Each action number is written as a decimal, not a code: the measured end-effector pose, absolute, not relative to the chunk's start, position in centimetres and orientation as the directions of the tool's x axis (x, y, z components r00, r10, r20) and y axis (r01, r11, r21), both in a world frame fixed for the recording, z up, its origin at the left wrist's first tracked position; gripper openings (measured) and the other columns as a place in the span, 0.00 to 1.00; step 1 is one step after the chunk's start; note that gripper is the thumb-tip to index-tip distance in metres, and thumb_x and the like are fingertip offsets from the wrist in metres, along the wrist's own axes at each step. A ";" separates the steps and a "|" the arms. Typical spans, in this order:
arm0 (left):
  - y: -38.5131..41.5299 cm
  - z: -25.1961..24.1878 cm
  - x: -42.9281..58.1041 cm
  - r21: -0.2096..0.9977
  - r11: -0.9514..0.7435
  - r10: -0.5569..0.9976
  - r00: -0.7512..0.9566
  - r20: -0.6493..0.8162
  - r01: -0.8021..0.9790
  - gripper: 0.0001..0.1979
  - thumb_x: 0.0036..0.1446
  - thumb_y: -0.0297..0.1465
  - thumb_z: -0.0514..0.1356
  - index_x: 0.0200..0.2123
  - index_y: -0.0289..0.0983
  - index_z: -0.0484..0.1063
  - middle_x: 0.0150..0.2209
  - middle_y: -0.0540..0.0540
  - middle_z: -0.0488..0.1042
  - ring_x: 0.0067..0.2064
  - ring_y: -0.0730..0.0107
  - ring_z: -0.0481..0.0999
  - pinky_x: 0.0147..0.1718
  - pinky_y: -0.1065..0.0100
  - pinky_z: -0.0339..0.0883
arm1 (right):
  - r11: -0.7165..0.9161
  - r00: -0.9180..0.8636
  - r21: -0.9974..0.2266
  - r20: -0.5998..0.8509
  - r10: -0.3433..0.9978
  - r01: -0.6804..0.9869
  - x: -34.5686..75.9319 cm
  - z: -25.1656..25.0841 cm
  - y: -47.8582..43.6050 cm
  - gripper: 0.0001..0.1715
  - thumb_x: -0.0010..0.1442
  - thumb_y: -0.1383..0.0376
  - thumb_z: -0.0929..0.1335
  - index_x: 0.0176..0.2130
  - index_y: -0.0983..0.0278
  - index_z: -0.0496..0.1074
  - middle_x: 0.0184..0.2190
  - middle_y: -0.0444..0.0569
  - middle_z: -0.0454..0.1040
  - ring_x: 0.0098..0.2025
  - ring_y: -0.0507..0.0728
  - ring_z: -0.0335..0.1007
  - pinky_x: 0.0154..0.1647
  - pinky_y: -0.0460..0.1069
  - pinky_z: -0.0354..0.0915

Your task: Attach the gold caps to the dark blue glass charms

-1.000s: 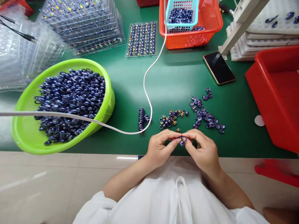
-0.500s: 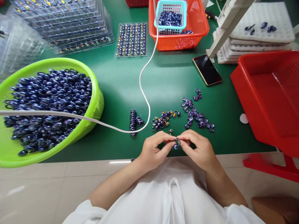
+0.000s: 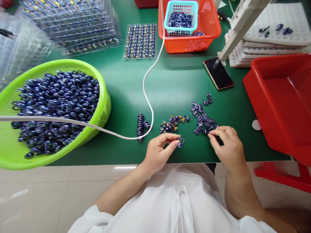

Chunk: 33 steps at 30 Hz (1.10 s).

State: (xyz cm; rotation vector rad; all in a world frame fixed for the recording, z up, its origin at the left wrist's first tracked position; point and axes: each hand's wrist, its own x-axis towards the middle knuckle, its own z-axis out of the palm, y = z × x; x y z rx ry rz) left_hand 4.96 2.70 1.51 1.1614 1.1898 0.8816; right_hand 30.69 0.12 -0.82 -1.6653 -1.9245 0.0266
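Note:
My left hand [image 3: 159,150] pinches a small dark blue ring-shaped piece [image 3: 180,142] with a round shiny bead at its lower end, between thumb and forefinger. My right hand [image 3: 227,145] is at the near edge of a loose pile of dark blue faceted pieces [image 3: 206,121]. Its thumb and forefinger tips come together there; what lies between them is too small to make out. Just beyond my left hand lies a cluster of bead pieces with gold-coloured stones [image 3: 173,122]. Left of it stands a tight row of dark rings [image 3: 140,126], a shorter row beside it.
A green basket [image 3: 105,103] of dark rings stands at left, crossed by a white cable [image 3: 114,131]. Behind are stacked clear trays [image 3: 97,42], one filled tray [image 3: 140,42] and an orange basket [image 3: 204,43]. A phone [image 3: 218,73] and red bin [image 3: 272,106] are at right.
My hands have parted. The right has moved right to the pile of faceted pieces; the left keeps the ring-shaped piece, slightly further left. The view has shifted a little.

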 end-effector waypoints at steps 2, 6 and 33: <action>2.7 1.5 5.0 0.970 0.237 0.952 0.188 -0.242 0.049 0.07 0.57 0.33 0.67 0.38 0.36 0.82 0.36 0.44 0.83 0.35 0.67 0.80 0.38 0.68 0.73 | 0.228 -0.051 -0.392 0.413 0.909 0.892 30.5 -0.7 0.0 0.04 0.63 0.69 0.70 0.39 0.61 0.74 0.39 0.52 0.73 0.44 0.62 0.71 0.46 0.58 0.71; 2.8 1.5 5.0 0.967 0.253 0.949 0.185 -0.254 0.030 0.08 0.57 0.33 0.67 0.38 0.37 0.82 0.36 0.44 0.83 0.36 0.67 0.80 0.38 0.69 0.73 | 0.233 -0.055 -0.411 0.400 0.915 0.881 30.2 -0.5 0.0 0.08 0.63 0.68 0.70 0.44 0.60 0.74 0.40 0.52 0.73 0.44 0.62 0.71 0.46 0.58 0.71; 2.8 2.1 5.0 0.912 0.368 0.907 0.284 -0.311 -0.179 0.07 0.57 0.31 0.68 0.39 0.35 0.79 0.47 0.40 0.82 0.50 0.60 0.80 0.49 0.64 0.73 | 0.331 -0.029 -0.456 0.553 0.833 0.826 27.1 0.0 1.1 0.11 0.59 0.74 0.72 0.41 0.62 0.71 0.36 0.50 0.78 0.39 0.59 0.75 0.45 0.56 0.71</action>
